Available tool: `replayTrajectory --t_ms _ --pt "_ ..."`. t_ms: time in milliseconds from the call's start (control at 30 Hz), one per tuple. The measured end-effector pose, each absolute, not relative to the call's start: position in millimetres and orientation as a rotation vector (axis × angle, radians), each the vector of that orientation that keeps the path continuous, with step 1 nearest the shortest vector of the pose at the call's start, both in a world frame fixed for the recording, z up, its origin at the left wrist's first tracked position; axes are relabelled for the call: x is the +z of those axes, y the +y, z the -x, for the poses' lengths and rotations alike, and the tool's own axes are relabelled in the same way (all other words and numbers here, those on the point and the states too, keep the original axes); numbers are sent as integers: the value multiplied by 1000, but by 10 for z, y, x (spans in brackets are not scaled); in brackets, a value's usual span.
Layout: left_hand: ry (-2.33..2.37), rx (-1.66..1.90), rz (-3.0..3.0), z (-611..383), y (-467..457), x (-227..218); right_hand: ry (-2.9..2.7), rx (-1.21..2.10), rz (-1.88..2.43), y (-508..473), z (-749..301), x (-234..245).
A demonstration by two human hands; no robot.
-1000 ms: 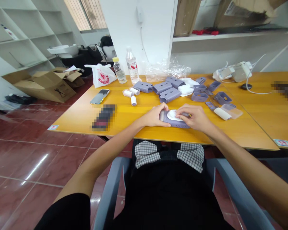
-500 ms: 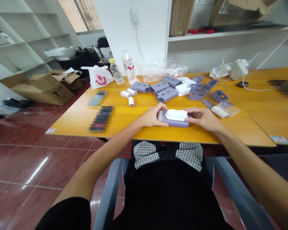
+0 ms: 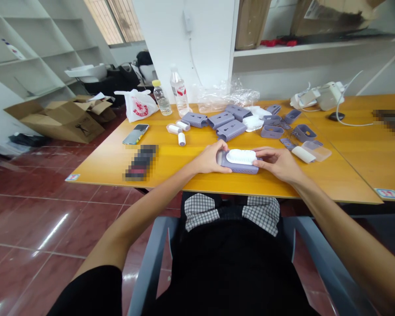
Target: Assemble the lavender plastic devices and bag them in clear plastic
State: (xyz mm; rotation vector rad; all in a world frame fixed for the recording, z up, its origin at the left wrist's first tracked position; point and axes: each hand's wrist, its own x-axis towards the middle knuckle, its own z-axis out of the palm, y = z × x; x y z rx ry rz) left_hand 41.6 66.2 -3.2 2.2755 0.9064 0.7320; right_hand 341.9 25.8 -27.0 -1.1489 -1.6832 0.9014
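Far left on the orange table (image 3: 98, 162) lies a phone (image 3: 136, 133), well clear of the action. Moving in, the left hand (image 3: 212, 159) has its fingers curled around the left end of the purple housing (image 3: 238, 167), thumb on top. The housing lies flat near the table's front edge, its long axis running left to right, open face up. The white ribbed insert (image 3: 241, 156) sits on that face, lying along the same line. The right hand (image 3: 276, 161) clasps the right end, fingertips pressed against the housing and the insert's edge. So the piece is pinned between both hands, ends covered, middle bare. Just right of it lies a white roller (image 3: 303, 154).
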Motion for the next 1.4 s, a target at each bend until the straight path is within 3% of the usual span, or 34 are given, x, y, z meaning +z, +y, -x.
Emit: replayTrajectory --t_ms 167,433,800,1100,1400 --pt "915 740 -2338 -405 669 -11 -1850 775 1139 276 -3417 -271" --pt "1088 657 -2422 -172 756 -16 -2220 202 1429 193 -3607 -384" --pt "1206 571 -2437 46 568 -51 -2420 39 1536 30 -3531 -432" --pt "1704 268 -2564 144 87 -86 -2429 -25 1606 -40 -3498 -486" --pt "1705 221 -2570 163 109 -114 -2420 -22 1589 -36 -3520 -504"
